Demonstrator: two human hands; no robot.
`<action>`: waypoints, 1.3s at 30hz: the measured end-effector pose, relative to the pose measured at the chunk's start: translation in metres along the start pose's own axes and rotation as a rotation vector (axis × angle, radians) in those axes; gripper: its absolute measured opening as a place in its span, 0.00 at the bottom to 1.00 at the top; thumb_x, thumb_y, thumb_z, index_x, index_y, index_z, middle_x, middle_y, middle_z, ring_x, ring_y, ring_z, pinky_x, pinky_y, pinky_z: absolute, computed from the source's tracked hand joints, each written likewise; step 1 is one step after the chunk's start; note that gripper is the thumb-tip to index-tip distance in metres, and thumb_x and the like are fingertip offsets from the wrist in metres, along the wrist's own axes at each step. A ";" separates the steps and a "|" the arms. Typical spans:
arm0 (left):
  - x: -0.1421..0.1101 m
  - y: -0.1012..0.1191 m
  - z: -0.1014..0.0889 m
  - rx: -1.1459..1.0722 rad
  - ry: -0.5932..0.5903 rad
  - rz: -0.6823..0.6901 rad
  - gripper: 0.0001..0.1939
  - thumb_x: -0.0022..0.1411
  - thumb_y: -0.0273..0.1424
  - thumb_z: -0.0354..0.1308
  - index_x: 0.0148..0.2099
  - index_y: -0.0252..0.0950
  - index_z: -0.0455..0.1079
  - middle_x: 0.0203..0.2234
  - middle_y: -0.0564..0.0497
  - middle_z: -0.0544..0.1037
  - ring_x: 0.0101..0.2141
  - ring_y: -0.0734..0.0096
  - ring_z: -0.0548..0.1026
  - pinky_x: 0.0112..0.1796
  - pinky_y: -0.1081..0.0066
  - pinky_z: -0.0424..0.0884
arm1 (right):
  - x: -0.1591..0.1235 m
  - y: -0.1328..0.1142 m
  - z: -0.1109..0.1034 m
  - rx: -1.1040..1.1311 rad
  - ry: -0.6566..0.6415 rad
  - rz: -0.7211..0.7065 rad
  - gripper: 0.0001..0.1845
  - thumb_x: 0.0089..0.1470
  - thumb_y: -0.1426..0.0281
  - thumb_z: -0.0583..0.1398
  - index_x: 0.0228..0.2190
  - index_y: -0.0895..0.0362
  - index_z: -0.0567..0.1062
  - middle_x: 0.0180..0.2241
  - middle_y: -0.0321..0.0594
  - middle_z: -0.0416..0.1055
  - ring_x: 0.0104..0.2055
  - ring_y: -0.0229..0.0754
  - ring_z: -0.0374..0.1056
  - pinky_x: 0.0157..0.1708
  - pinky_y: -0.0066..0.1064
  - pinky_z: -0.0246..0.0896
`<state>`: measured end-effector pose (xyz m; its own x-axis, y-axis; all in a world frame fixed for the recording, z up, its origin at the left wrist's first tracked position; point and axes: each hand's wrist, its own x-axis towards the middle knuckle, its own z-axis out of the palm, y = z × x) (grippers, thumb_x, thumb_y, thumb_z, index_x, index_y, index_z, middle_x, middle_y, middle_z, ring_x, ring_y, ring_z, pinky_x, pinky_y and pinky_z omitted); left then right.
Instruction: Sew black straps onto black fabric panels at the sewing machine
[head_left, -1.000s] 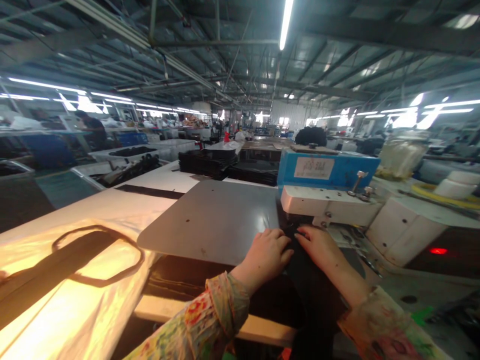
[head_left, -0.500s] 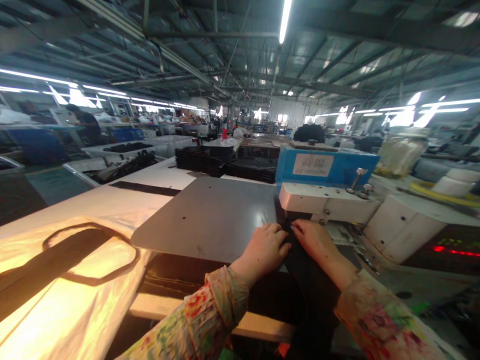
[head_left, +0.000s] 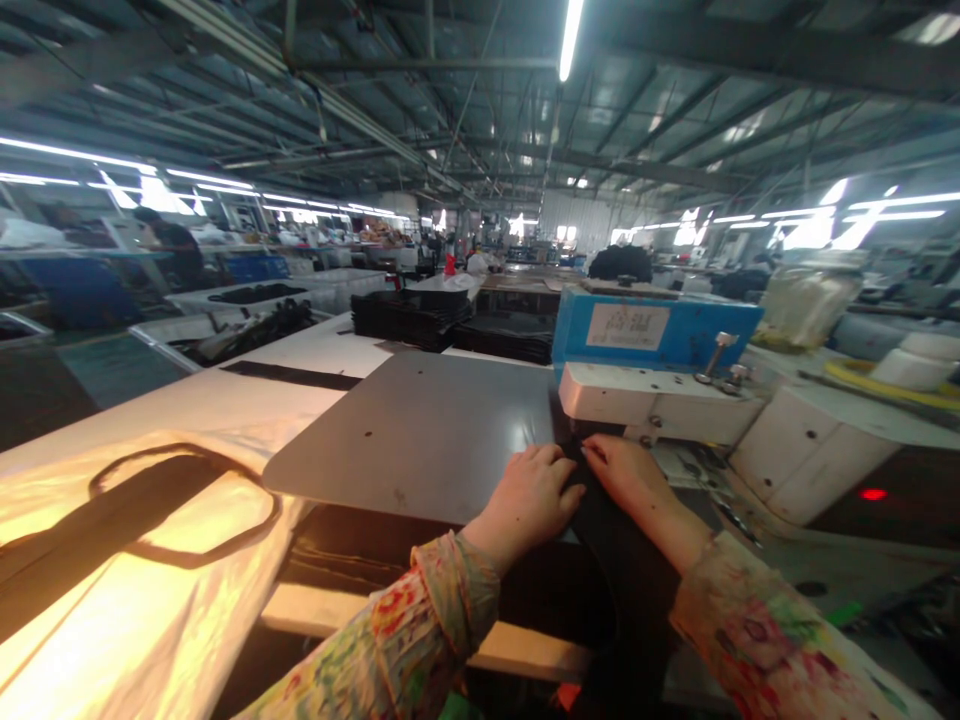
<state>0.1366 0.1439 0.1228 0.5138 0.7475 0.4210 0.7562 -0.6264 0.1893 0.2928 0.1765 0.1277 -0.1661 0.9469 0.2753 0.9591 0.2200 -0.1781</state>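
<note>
A long black sheet of flexible material runs from under the white machine head down over the near edge. My left hand rests at the right edge of the grey metal plate, its fingers bent and closed on the black sheet's left side. Close beside it, my right hand pinches the same sheet just in front of the machine head. The fingertips of both hands nearly meet there. What lies under my left fingers is partly hidden.
A blue box-shaped part stands behind the machine head. Stacks of black pieces lie beyond the plate. At left, a strap-like loop and dark strip lie on a lit covering. A glass jar stands at right.
Both hands stay almost in place on the black sheet. On the machine's display, the green and red digits have given way to a single red light.
</note>
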 end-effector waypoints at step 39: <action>0.000 -0.002 0.001 -0.025 -0.004 0.053 0.16 0.60 0.37 0.47 0.48 0.35 0.65 0.42 0.47 0.69 0.43 0.65 0.65 0.45 0.66 0.62 | -0.001 -0.002 0.000 -0.061 0.030 -0.014 0.10 0.54 0.70 0.51 0.30 0.56 0.71 0.30 0.39 0.73 0.32 0.39 0.67 0.28 0.27 0.52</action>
<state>0.1357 0.1451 0.1215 0.5543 0.7144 0.4271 0.7176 -0.6701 0.1894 0.2913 0.1754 0.1274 -0.1734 0.9363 0.3053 0.9690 0.2175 -0.1168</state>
